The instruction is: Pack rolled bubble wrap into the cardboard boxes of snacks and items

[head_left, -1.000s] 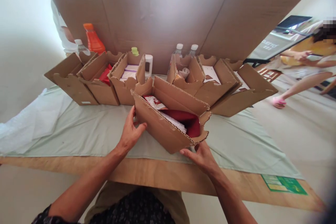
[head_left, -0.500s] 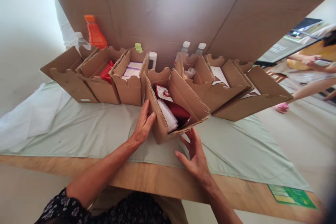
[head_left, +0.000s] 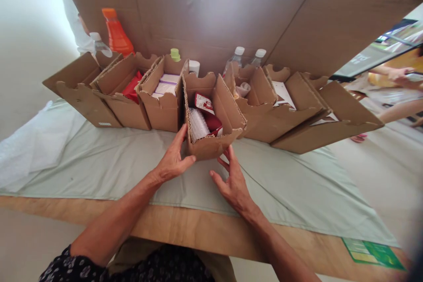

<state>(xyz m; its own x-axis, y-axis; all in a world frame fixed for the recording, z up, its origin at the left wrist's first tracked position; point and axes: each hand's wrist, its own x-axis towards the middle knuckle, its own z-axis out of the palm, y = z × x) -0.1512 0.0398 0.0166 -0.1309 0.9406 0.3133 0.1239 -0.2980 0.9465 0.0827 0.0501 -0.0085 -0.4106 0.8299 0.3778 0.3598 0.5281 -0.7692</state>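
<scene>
In the middle of the row, one open cardboard box (head_left: 211, 146) stands a little nearer to me than its neighbours. Inside it lie a bubble-wrapped item (head_left: 198, 124), a dark red packet (head_left: 213, 122) and a red-and-white packet (head_left: 204, 103). My left hand (head_left: 173, 158) rests against the box's left side, fingers stretched out and thumb apart. At the box's front right corner is my right hand (head_left: 233, 180), fingers spread, its fingertips at the lower edge. Neither hand is closed round anything.
Open cardboard boxes flank it, holding a red packet (head_left: 132, 89), white packs (head_left: 165, 86) and other goods. Behind stand an orange bottle (head_left: 119, 37), clear bottles (head_left: 235, 59) and a cardboard panel (head_left: 211, 13). Bubble wrap (head_left: 36, 145) lies left on the cloth. A person (head_left: 399, 83) is at far right.
The middle box has moved back and left, straightening toward the row. Both my hands have followed it, with the right hand shifting left and away from me.
</scene>
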